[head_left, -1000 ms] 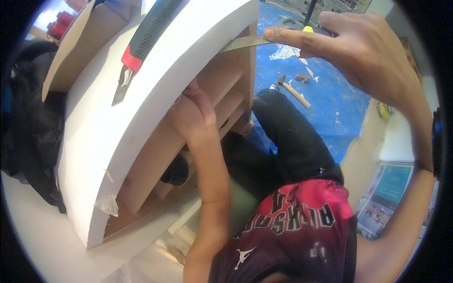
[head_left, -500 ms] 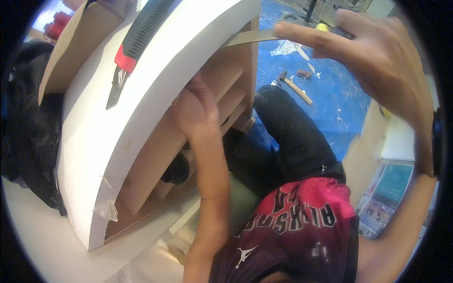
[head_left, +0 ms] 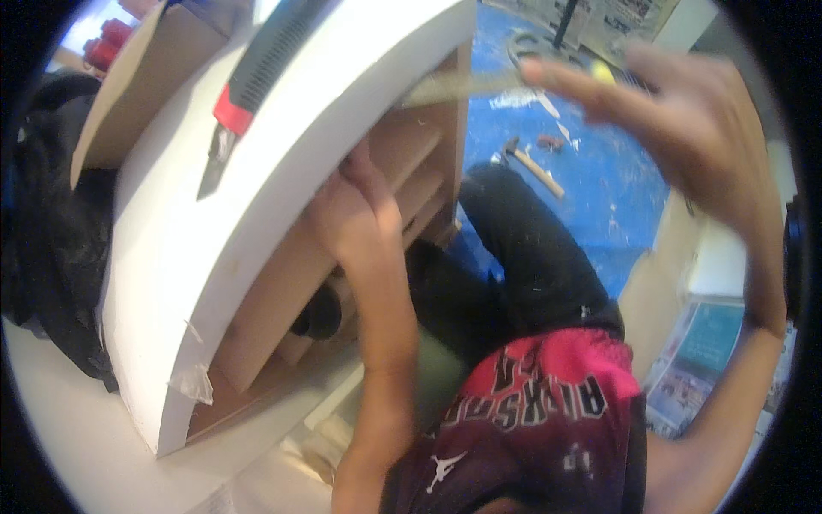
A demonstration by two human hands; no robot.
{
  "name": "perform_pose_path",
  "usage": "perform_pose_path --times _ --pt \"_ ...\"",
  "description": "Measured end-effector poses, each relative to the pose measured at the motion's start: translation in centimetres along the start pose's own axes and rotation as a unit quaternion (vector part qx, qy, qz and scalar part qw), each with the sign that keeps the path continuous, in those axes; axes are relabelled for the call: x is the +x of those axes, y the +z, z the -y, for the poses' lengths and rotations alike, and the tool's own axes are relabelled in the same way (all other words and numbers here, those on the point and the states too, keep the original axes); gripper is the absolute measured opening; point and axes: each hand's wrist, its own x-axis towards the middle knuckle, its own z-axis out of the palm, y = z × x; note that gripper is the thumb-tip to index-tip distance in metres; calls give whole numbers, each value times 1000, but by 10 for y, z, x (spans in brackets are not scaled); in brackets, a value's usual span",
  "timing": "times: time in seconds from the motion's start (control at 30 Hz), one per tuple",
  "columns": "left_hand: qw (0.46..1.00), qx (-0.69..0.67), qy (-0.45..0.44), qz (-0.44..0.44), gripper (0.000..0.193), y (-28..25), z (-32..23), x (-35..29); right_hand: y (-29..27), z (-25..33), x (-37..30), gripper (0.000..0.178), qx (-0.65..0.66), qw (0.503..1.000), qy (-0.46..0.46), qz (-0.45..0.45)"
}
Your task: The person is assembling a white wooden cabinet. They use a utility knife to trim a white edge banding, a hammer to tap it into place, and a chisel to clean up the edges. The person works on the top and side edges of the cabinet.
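My right hand, smeared by motion, holds a long flat metal tool that looks like a file, its handle yellow and black. The index finger stretches along the tool, whose far end reaches the inner edge of a curved white panel. Under that same edge, my left hand reaches into the shelved wooden unit; the panel hides most of its fingers. On the panel's white face lies a red and black utility knife, blade out, with neither hand on it.
A claw hammer and a small brownish-red block lie on the blue floor covering. Cardboard and black fabric sit left of the panel. Torn clear plastic clings to its lower corner. Printed sheets lie at right.
My right hand and the file-like tool have shifted slightly right and downward, with more blur. The left hand stays under the panel edge, nearly unmoved.
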Motion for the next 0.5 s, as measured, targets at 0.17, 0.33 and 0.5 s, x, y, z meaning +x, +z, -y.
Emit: perform_pose_path --times 0.17,0.33,0.5 --pt "989 -105 9 104 28 -14 -5 13 7 0 11 56 -39 998 -38 -18" --pt "929 -208 24 304 30 -9 0 27 9 -13 10 59 26 1000 -11 -7" --pt "992 -90 15 92 31 -1 -6 4 12 -10 14 60 18 999 -26 -12"
